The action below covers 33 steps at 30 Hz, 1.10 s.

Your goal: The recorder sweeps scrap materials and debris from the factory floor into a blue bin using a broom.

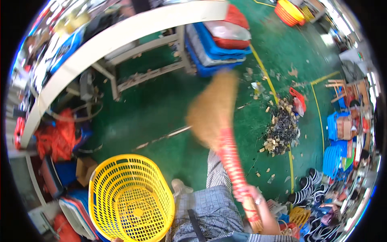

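My right hand [253,194] is closed around the red-wrapped handle of a straw broom [215,109]. The broom slants up and forward over the floor, its tan bristles blurred by motion. To my left, a yellow plastic basket [165,189] with slotted sides hangs tilted beside my thigh, with nothing inside it. A sliver of my left hand [117,240] shows at the basket's near rim; the rest is hidden. Right of the broom lies a pile of swept scraps [282,129], dark strands and pale bits, with a red plastic bag [297,101] at its far side.
A long white-edged workbench [121,36] curves along the left. Stacked blue trays [217,48] with filled bags stand by its end. Red bags [60,133] and a cardboard box [85,170] sit beneath it. At right are blue baskets [331,161] and striped footwear parts [304,193].
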Motion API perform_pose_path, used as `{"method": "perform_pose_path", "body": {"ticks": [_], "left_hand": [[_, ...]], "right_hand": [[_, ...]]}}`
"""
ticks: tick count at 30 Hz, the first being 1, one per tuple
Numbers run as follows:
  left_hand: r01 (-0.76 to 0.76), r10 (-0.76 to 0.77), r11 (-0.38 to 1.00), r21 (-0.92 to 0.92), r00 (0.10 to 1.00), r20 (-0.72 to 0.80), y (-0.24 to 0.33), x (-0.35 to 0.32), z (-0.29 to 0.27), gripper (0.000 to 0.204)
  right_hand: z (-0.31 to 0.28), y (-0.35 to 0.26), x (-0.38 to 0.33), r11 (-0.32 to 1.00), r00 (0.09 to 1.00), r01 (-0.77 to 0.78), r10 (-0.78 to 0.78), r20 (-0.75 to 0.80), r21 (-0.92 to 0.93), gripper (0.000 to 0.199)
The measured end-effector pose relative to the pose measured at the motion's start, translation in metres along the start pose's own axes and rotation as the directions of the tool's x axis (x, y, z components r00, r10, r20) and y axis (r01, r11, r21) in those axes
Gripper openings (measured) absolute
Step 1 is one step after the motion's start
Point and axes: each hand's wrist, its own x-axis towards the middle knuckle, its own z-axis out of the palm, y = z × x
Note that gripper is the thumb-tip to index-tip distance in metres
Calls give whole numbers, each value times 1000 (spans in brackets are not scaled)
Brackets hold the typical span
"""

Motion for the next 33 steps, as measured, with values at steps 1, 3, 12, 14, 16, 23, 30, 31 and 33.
{"method": "perform_pose_path", "body": {"ticks": [1,3,12,14,16,23,30,31,33], "left_hand": [[-281,284,958,62,956,-65,11,22,18,22],[148,-146,986,-81,989,33,35,71,41,16],[705,-692,611,-359,697,191,349,178,198,35],[683,-640,623,-381,726,254,385,198,244,28],[701,-614,618,-357,713,338,398,212,287,23],[612,-274,729,-305,670,690,441,292,432,19],[562,-517,816,-136,815,262,404,410,438,17],[504,-478,861,-72,848,228,415,418,435,17],[405,-405,913,44,890,209,425,430,444,17]], "right_hand": [[21,-10,37,976,998,20,-34,-60,-217,22],[10,-38,128,934,995,-76,96,41,-350,23],[-54,-312,21,989,979,-87,106,-173,116,21],[-93,-364,-36,975,968,-31,84,-235,221,22],[-125,-417,-84,956,951,62,30,-306,287,23],[-93,-484,-224,956,631,249,-280,-723,-153,17],[-1,-315,-259,921,659,-197,-130,-741,-337,19],[5,-301,-254,875,636,-313,-95,-766,-368,16],[-23,-264,-253,842,622,-409,-24,-782,-352,15]]}}
